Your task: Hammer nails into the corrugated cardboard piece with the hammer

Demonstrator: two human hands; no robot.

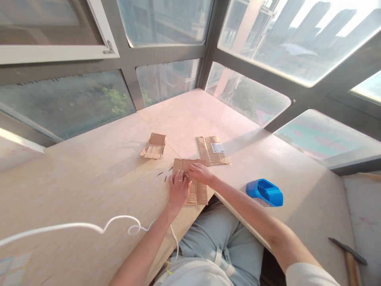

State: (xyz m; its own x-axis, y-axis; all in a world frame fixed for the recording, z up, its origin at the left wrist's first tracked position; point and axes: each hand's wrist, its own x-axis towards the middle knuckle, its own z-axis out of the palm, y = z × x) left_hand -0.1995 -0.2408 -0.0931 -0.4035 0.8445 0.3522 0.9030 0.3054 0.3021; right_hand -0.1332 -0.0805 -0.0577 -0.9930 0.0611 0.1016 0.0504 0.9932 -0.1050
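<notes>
A piece of corrugated cardboard lies at the table's front corner, under both of my hands. My left hand, with a ring on one finger, rests at its left side with the fingers bent against it. Close beside it, my right hand is closed on the upper part of the cardboard, fingertips turned toward the left hand. What the right fingers hold, if anything, is hidden. Several small dark screws or nails lie just left of the cardboard.
A folded cardboard piece lies farther back on the table; a flattened cardboard piece with a label is to its right. Right of my arm stands a blue container. A hammer lies far right, a white cable left. Windows border the table.
</notes>
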